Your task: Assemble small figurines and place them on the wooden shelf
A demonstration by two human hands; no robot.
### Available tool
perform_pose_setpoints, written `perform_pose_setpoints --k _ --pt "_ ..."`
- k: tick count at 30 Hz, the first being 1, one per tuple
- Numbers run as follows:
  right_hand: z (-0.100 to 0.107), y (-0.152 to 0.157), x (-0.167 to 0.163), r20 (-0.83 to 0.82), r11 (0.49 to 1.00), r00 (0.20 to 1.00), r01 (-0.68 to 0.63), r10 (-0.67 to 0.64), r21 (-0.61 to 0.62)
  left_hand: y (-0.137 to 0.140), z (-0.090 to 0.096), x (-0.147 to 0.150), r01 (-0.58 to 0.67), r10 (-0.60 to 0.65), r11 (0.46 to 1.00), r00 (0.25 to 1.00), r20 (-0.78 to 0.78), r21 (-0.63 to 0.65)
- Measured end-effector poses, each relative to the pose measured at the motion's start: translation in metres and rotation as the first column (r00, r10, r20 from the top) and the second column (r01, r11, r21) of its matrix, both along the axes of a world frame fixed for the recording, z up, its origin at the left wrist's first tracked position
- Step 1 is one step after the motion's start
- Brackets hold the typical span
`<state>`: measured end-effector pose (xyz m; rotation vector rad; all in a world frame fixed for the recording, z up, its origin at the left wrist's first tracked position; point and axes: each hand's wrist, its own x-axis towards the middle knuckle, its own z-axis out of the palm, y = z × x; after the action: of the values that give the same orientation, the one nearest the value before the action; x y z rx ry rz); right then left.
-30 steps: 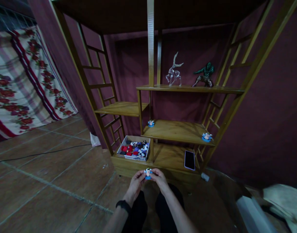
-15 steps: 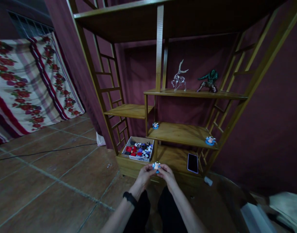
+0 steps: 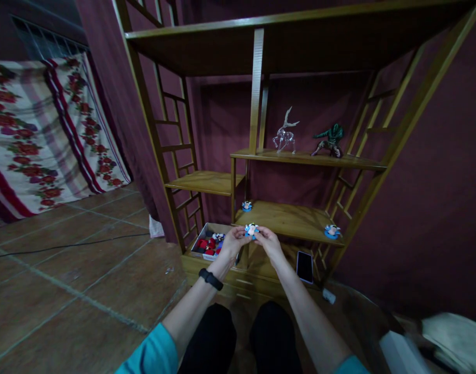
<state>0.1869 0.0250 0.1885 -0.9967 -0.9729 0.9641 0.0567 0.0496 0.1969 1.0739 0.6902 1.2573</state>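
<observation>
The fingers of the left hand [image 3: 233, 243] and of the right hand [image 3: 269, 242] are closed on one small toy figurine [image 3: 252, 230], each pinching it from its own side. It has a blue base and a pale upper part; the finer details are too small to tell. I judge it to be light and stiff, probably of smooth plastic, so it could slip a little, and its thin projecting parts may be fragile; the base seems the safest place to take hold.

Both arms reach forward above the knees, with the wrists near to each other and the hands turned inward. The figurine is in front of the middle shelf [image 3: 288, 215]; whether it touches the edge, I cannot tell. On this shelf stand two similar figurines, one at the left end [image 3: 246, 206] and one at the right [image 3: 332, 231]. Below the left hand is an open box [image 3: 216, 228] of small toys.
</observation>
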Motion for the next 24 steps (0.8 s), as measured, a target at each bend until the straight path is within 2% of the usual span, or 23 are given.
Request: perform_pose_setpoints --k 8,17,24 --pt "0.021 0.025 0.005 0.08 0.999 0.996 0.04 -0.04 -0.004 0.025 0.008 0.011 -0.024 0.023 0.999 0.999 0.023 0.032" --pt "0.01 0.069 0.015 0.225 0.997 0.972 0.054 -0.066 0.061 0.05 0.004 0.022 -0.15 0.151 0.987 0.988 -0.017 0.049" --pt "0.003 0.092 0.024 0.4 0.989 0.906 0.113 -0.141 0.093 0.07 -0.005 0.035 -0.228 0.236 0.968 0.969 -0.077 0.104"
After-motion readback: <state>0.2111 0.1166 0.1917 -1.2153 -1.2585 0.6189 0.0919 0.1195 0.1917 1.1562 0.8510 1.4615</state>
